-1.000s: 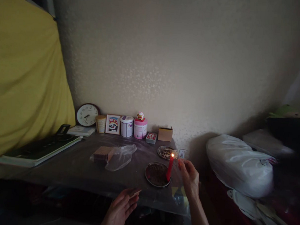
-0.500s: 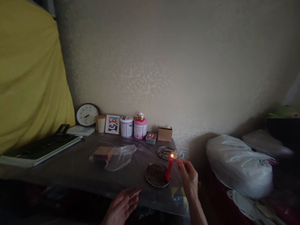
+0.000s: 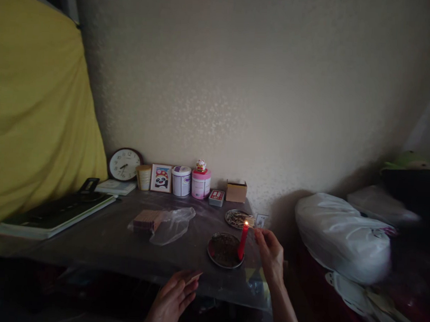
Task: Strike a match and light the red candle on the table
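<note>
A red candle (image 3: pixel 243 242) stands burning, leaning slightly, at the right side of a round metal plate (image 3: pixel 213 257) whose middle is dark and stained. My right hand (image 3: pixel 271 252) pinches a thin matchstick (image 3: pixel 252 227), its tip at the candle flame. Lower down, near the table's front edge, my left hand (image 3: pixel 171 297) holds a small matchbox (image 3: pixel 194 278), mostly hidden by the fingers. Behind the candle lies a second metal plate (image 3: pixel 230 222) with several matchsticks on it. A pack of small brown boxes (image 3: pixel 146 219) sits in a clear plastic bag (image 3: pixel 172 228) to the left.
Along the wall stand a clock (image 3: pixel 125 164), a picture frame (image 3: pixel 161 178), two tins, one pink (image 3: pixel 201 184) with a cat figurine (image 3: pixel 201 165) on top, and a small cardboard box (image 3: pixel 236 192). White bags (image 3: pixel 343 238) lie at the right. A yellow cloth (image 3: pixel 39 101) hangs at the left.
</note>
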`<state>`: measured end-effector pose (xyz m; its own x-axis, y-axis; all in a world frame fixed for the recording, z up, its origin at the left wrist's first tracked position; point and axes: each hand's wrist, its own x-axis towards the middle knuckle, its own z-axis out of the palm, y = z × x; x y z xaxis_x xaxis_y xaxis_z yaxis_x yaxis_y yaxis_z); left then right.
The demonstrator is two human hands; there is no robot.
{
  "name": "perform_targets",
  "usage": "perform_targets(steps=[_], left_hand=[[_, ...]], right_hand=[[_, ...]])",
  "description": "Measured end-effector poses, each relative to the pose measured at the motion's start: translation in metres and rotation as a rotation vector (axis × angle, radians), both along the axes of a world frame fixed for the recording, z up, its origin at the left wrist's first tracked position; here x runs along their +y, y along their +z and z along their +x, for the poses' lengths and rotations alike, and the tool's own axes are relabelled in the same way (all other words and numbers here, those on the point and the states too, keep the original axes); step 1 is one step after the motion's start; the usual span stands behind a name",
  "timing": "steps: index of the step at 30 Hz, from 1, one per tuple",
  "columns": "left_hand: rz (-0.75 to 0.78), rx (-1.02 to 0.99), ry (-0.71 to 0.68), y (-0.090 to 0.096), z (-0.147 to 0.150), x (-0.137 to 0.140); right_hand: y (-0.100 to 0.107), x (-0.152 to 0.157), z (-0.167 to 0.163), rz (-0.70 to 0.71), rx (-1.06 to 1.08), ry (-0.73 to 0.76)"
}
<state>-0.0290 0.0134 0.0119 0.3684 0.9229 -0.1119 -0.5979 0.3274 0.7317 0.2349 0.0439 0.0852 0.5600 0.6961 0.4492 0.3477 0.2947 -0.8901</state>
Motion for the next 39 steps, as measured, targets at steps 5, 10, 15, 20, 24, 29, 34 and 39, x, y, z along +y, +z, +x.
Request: perform_targets(steps=[5, 10, 15, 20, 24, 29, 34, 39], left_hand=[[-0.032, -0.002, -0.013, -0.006, -0.001, 0.005], [-0.021, -0.014, -0.024, -0.008, -0.002, 0.004], [-0.036, -0.004, -0.014, -0.005, -0.001, 0.004], [-0.008, 0.013, -0.002, -0.002, 0.000, 0.002], [-0.012, 0.008, 0.002, -0.006, 0.000, 0.002], [-0.001, 0.017, 0.018, -0.006, 0.001, 0.001], [-0.003, 0.011, 0.024, -0.004, 0.001, 0.000], [-0.004, 0.019, -0.007, -0.003, -0.002, 0.002]], right_hand=[[-0.002, 0.002, 0.001, 0.005, 0.004, 0.005], [-0.001, 0.002, 0.000, 0.007, 0.012, -0.001], [-0.003, 0.003, 0.001, 0.010, 0.013, 0.003], [-0.003, 0.004, 0.000, 0.010, 0.030, -0.005], [0.000, 0.002, -0.001, 0.027, 0.042, 0.019], [0.003, -0.001, -0.001, 0.048, 0.088, 0.035], [0.012, -0.005, 0.005, 0.094, 0.201, 0.064], [0.023, -0.015, 0.031, 0.124, 0.269, 0.064]])
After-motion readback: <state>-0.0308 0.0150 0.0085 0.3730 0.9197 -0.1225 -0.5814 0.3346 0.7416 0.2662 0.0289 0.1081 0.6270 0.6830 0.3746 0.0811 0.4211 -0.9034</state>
